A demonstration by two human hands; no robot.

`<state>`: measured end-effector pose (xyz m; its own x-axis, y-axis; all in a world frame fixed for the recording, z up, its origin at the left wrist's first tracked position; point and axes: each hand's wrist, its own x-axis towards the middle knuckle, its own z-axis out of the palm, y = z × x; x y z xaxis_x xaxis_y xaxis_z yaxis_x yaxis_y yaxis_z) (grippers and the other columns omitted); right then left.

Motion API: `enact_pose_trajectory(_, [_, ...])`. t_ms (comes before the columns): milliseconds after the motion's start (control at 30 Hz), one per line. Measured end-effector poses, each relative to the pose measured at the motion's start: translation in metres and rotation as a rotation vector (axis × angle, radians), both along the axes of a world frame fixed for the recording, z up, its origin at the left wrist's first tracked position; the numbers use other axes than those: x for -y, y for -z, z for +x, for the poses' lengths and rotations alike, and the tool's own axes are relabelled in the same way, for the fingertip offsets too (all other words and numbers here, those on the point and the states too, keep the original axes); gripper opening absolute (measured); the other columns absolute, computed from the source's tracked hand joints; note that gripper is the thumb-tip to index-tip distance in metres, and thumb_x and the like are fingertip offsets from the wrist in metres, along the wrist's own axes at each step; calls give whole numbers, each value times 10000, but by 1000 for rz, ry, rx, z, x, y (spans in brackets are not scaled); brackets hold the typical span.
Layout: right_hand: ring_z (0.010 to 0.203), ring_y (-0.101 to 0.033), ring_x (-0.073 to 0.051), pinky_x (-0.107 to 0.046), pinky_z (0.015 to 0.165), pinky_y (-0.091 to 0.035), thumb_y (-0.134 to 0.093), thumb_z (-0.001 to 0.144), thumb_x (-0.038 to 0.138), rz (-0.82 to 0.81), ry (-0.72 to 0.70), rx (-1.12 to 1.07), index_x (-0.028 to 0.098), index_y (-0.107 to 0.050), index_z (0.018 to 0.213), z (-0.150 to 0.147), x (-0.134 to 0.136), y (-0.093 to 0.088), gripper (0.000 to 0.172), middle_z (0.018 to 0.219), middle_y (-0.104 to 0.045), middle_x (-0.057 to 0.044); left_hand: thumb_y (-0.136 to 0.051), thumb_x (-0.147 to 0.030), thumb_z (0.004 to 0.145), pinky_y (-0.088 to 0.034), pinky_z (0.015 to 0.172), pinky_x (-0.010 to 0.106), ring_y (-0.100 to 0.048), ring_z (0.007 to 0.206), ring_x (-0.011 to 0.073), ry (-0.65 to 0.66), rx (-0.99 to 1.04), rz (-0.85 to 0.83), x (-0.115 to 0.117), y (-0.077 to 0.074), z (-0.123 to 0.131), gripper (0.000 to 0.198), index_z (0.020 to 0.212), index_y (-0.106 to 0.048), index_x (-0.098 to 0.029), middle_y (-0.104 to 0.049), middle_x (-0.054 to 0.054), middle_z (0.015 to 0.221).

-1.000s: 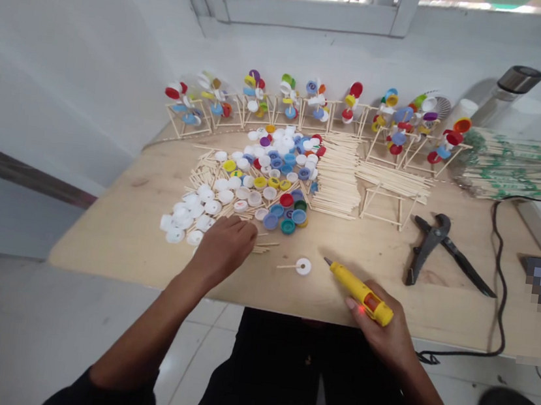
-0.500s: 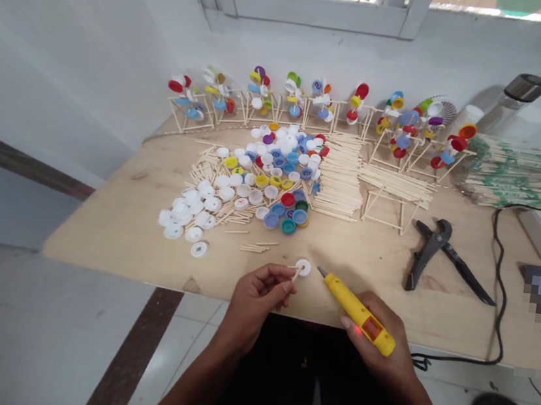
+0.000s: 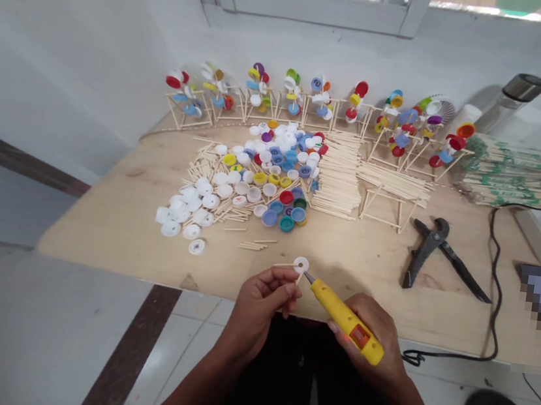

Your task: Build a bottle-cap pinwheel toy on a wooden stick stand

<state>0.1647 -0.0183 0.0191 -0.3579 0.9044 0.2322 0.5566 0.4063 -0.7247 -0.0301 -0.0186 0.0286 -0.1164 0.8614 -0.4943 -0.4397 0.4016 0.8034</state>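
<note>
Far left from where I stand: a heap of white plastic bottle caps (image 3: 184, 207) on the pale wooden table (image 3: 100, 221). Behind and right of it, loose short wooden sticks (image 3: 203, 165), then mixed coloured plastic caps (image 3: 280, 204).

Near the front edge, left hand (image 3: 258, 301): thumb and fingers pinched on a short pale wooden stick (image 3: 299, 277), its upper end at the lower rim of a flat white ring-shaped disc (image 3: 301, 259). Disc lies on the table between the hands; a second thin wooden stick (image 3: 284, 265) reaches left from it.

Right hand (image 3: 378, 324): fingers wrapped round a yellow pen-shaped tool with a grey tip (image 3: 337, 304). Tip just beside the disc; contact, cannot tell.

Farther right: an open wooden-stick frame (image 3: 380, 223), then black-handled pliers (image 3: 424, 254), a black cable (image 3: 500, 290).
</note>
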Motion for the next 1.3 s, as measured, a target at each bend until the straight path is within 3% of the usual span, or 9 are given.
enact_pose_trajectory(1000, [533, -473, -128, -261, 508, -347, -567, 856, 353, -7, 49, 30, 207, -498, 685, 4, 3, 1, 235, 600, -513, 17, -758, -239, 605, -361, 441, 193, -499, 452, 65, 15, 59, -7, 1, -5, 2, 218, 788, -680, -148, -637, -5, 601])
enact_pose_trajectory(1300, [525, -460, -120, -259, 508, -338, -572, 857, 357, -5, 32, 16, 209, -478, 676, 3, 4, 1, 252, 592, -499, 22, -764, -222, 622, -376, 453, 188, -510, 469, 63, 16, 138, -30, 1, -1, 1, 232, 820, -674, -141, -644, -5, 613])
